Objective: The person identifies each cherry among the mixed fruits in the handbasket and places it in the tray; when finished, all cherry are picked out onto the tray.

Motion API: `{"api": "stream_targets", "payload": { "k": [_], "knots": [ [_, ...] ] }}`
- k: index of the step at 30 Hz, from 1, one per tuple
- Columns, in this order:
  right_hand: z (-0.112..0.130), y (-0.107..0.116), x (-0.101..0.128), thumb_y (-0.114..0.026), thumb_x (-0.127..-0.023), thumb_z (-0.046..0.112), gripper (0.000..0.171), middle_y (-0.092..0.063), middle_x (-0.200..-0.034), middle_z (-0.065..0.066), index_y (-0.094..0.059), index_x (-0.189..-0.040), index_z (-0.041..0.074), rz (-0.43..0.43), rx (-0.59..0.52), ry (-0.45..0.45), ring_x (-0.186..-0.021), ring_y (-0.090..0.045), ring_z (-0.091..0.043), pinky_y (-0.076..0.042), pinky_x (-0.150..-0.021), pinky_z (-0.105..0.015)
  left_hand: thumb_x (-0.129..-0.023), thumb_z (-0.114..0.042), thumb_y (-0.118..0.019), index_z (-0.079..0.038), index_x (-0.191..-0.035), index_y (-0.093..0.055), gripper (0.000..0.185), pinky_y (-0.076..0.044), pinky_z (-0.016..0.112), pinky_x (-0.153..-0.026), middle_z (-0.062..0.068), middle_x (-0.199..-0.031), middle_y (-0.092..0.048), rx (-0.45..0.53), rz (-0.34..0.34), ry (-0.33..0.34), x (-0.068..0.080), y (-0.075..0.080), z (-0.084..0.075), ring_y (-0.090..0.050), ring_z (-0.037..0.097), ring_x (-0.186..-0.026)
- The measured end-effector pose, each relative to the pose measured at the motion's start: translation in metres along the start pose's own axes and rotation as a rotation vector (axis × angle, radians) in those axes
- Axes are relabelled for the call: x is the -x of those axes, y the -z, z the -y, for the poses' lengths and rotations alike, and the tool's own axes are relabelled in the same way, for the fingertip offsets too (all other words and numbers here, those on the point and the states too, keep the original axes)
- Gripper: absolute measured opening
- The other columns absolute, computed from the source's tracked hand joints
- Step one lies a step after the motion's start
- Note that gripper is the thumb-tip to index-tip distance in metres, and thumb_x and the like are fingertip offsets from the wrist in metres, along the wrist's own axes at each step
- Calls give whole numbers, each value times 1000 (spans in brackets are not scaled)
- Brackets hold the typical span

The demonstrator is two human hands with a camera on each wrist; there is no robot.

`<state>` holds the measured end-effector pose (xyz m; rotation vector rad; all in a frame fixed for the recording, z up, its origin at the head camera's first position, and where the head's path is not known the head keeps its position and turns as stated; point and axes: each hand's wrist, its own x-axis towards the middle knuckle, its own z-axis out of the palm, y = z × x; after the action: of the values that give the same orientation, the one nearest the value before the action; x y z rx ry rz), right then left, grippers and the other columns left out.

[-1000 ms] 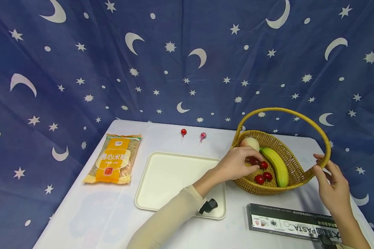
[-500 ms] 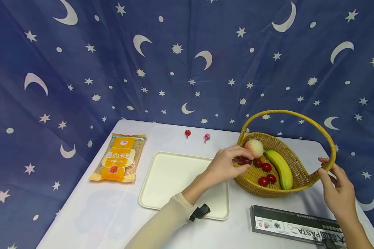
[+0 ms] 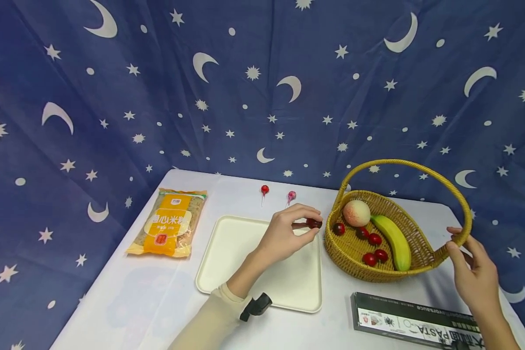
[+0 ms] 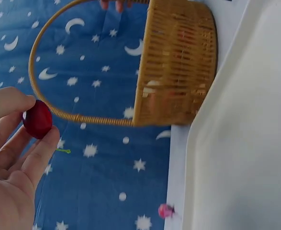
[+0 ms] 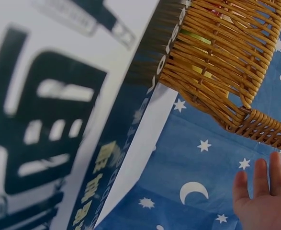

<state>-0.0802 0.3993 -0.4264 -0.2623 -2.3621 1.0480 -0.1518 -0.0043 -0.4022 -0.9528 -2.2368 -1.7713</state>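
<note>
Since the earlier frames the left hand [image 3: 284, 233] has drawn out of the wicker basket [image 3: 354, 262] toward frame centre, its grip pinching a red cherry [image 3: 313, 223] above the cream tray [image 3: 245, 253]; the right hand [image 3: 474, 274], fingers straight, touches the basket's handle at right.

A small, glossy dark-red cherry [image 3: 313, 223] is sitting pinched at mid-frame, just left of the wicker basket [image 3: 420, 262], above the tray's right edge.
</note>
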Motion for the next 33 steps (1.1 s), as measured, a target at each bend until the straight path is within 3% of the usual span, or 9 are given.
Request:
{"api": "stream_targets", "payload": {
  "k": [11, 19, 25, 33],
  "knots": [
    [-1, -1, 1, -57, -111, 19, 41, -52, -137, 35, -59, -152, 17, -13, 6, -27, -131, -43, 18, -36, -104, 3, -90, 7, -77, -3, -110, -79, 23, -63, 24, -92, 12, -121, -75, -18, -117, 19, 22, 45, 13, -77, 26, -104],
    [0, -1, 1, -57, -111, 18, 40, -54, -138, 33, -60, -151, 17, -30, -2, -31, -129, -45, 17, -37, -102, 4, -89, 8, -78, -3, -112, -78, 25, -64, 28, -94, 17, -124, -74, -61, -196, 79, 45, 77, 27, -76, 29, -108],
    [-1, -2, 1, -57, -111, 19, 41, -55, -141, 32, -59, -152, 19, -31, -1, -45, -132, -44, 16, -37, -104, 3, -89, 8, -78, -3, -112, -78, 26, -64, 29, -93, 19, -123, -74, -83, -232, 85, 55, 89, 34, -75, 30, -107],
    [1, -3, -1, -58, -110, 18, 41, -55, -139, 32, -60, -151, 16, -29, -8, -33, -132, -45, 15, -37, -102, 4, -89, 8, -78, 0, -111, -78, 24, -65, 33, -94, 18, -122, -75, -135, -224, 131, 64, 97, 45, -74, 30, -106]
  ]
}}
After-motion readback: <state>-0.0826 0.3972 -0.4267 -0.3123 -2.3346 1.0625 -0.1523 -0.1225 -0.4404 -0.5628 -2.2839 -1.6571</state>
